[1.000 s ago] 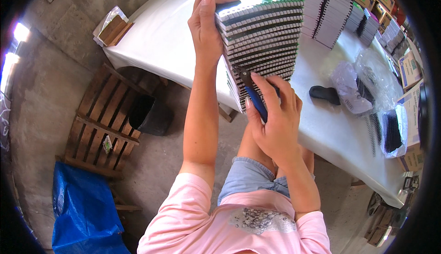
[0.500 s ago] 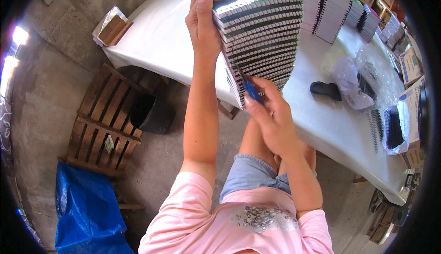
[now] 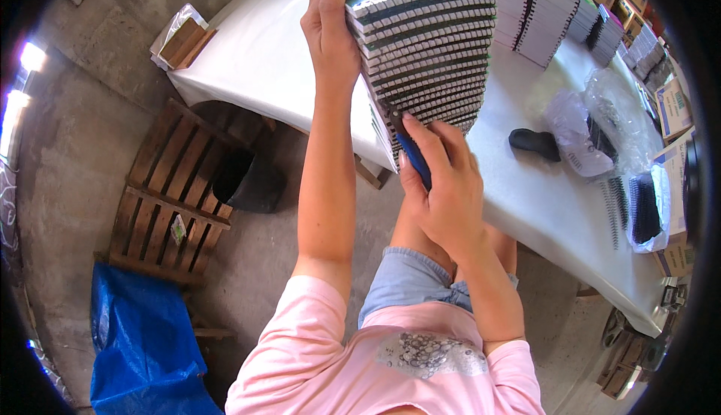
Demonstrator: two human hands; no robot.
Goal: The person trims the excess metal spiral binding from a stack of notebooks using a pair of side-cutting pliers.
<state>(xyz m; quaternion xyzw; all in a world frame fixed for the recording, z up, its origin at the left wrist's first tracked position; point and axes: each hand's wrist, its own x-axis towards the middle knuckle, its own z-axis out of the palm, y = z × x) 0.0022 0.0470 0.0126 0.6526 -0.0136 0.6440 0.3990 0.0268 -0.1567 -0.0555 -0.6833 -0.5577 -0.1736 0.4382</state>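
Observation:
A tall stack of spiral notebooks [image 3: 432, 54] with a shiny green cover on top stands at the table's edge, its rows of dark binding coils facing me. My left hand [image 3: 330, 32] grips the stack's upper left corner, fingers over the cover and thumb raised along the side. In my right hand [image 3: 447, 178] is a pair of blue-handled pliers [image 3: 413, 158], fingers wrapped around the handles. Their dark metal head touches or nearly touches the coil ends at the stack's lower left edge. Whether the jaws bite on a wire cannot be made out.
More bound notebooks [image 3: 542, 21] stand upright behind on the white-covered table [image 3: 518, 190]. To the right lie a black object [image 3: 535, 144], clear plastic bags [image 3: 578, 133], loose dark coils [image 3: 614, 212] and cartons [image 3: 680, 253]. A wooden slatted bench [image 3: 169, 197] and blue tarp [image 3: 146, 340] are at left.
My right hand has turned over slightly, its back now showing more, and the pliers' head has shifted a little up and left. My left hand keeps its place on the stack.

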